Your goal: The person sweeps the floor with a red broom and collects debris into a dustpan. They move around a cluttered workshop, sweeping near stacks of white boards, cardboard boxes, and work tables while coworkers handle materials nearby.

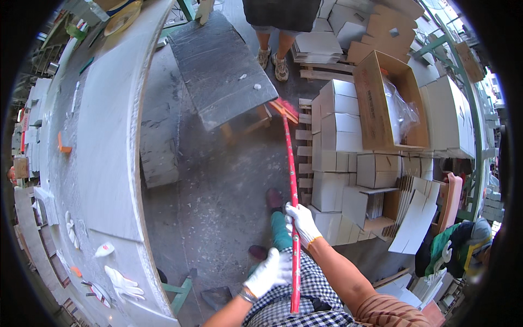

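Observation:
A broom with a long red patterned handle (pixel 292 169) slants away from me across the floor. Its orange head with pink bristles (pixel 284 109) is by the near right corner of a dark slab-topped table (pixel 223 71). My right hand (pixel 302 223), in a white glove, is wrapped round the middle of the handle. Close to the lower part of the handle is my left hand (pixel 269 273), also gloved, with its fingers stretched out and apart. Whether its fingertips touch the handle I cannot tell.
A long workbench (pixel 106 136) along the left bears a white glove (pixel 124 283) and small tools. White cartons (pixel 335 141) and an open brown box (pixel 389 103) are stacked on the right. Another person (pixel 280 27) stands beyond the slab-topped table. A dark object (pixel 217 297) lies near my feet.

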`<state>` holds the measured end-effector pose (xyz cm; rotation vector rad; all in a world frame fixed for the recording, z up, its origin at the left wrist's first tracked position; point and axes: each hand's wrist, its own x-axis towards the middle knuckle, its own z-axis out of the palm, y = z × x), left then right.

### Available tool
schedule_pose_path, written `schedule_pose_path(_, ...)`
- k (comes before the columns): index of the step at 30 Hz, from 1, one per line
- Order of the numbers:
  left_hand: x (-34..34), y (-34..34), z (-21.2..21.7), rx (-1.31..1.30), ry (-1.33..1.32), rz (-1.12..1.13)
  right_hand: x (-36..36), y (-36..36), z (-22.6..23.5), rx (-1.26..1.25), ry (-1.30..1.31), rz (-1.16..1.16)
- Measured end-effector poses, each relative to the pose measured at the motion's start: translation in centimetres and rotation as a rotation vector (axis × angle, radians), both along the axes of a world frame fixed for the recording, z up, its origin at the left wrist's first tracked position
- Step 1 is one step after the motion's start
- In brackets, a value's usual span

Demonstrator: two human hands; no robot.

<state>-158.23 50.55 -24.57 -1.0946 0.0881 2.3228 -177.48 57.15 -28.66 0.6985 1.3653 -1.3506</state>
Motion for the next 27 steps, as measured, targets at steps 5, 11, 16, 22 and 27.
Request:
schedule_pose_path(5, 6.8, 3.6, 5.4, -0.155, -0.108, 0.100, 8.9, -0.1, -1.6, -0.020, 0.017, -0.051)
schedule_pose_path(11, 17.3, 4.8, 10.1, -0.399, -0.132, -0.076, 20.0, 1.9, 1.5, -0.269, -0.118, -0.307)
schedule_pose_path(16, 25.3, 6.4, 13.7, -0.484, -0.095, -0.109, 28.0, 4.4, 4.4, -0.089, -0.075, -0.111)
schedule_pose_path(22, 26.9, 8.4, 9.0, -0.144, -0.141, 0.143, 28.0, 4.0, 1.2, 0.085, 0.120, 0.237)
schedule_pose_path(27, 18.6, 5.5, 0.9, 0.172, -0.013, 0.470, 18.4, 0.5, -4.5, 0.093, 0.345, 0.428)
